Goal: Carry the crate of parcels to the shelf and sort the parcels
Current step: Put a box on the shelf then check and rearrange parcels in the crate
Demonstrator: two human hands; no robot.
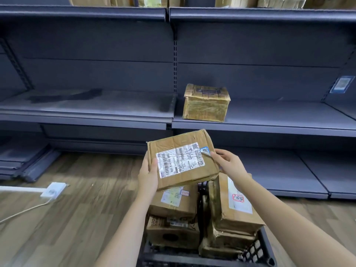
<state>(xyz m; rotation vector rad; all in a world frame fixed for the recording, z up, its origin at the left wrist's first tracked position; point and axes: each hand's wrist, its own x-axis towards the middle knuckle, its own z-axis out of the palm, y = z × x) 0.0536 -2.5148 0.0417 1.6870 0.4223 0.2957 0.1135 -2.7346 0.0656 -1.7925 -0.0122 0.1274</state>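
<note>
I hold a brown cardboard parcel (pixel 183 158) with a white shipping label above the crate, tilted toward me. My left hand (pixel 148 174) grips its left edge, thumb on the top face. My right hand (pixel 228 163) holds its right edge, fingers pinching near a small blue sticker. Below, a black plastic crate (pixel 258 247) sits on the floor with several more cardboard parcels (pixel 237 207) stacked inside. One taped brown parcel (pixel 206 103) stands on the middle shelf (pixel 269 124) of the dark grey shelving, right bay.
The left shelf bay (pixel 86 110) at the same height holds nothing. More parcels line the top shelf (pixel 260 1). A white power strip (pixel 53 190) with its cable lies on the wooden floor at left. Spare shelf boards (pixel 25 160) lean low on the far left.
</note>
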